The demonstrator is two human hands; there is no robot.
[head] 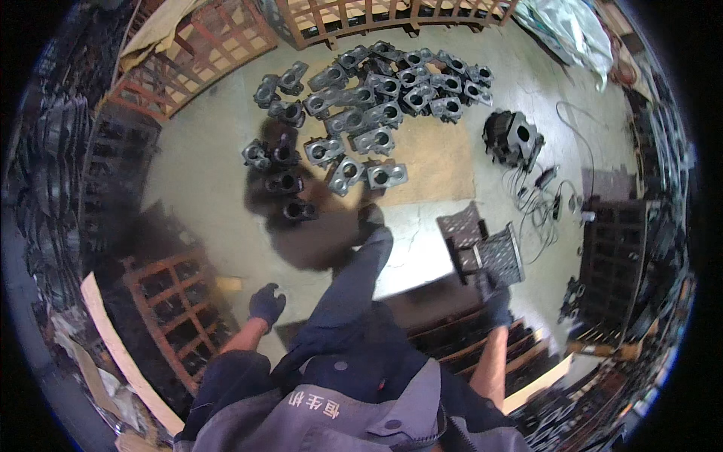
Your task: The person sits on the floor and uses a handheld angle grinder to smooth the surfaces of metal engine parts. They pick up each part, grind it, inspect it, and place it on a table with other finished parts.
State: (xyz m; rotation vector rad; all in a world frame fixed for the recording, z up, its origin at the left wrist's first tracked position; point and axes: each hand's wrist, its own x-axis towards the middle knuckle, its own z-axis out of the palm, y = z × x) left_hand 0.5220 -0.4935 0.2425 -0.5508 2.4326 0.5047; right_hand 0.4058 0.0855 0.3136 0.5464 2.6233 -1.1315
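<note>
My right hand (497,305), in a dark glove, is at the near edge of a small dark stool (501,257) with a perforated, patterned top, and appears to grip it; the fingers are blurred. The stool is tilted, with its legs showing to the left. My left hand (266,305), also gloved, hangs in the air to the left of my leg. Its fingers are curved and apart, with nothing between them. Ahead of me, many grey metal castings (387,176) with round bores stand grouped on the floor, partly on a cardboard sheet (440,161).
A bigger dark casting (513,138) stands at the right, near tangled cables (531,209) and a handheld tool (546,177). Rusty metal cage crates (175,311) stand at left and back (395,20). A dark crate (613,265) is at right; a slatted crate (469,339) lies beside my right arm.
</note>
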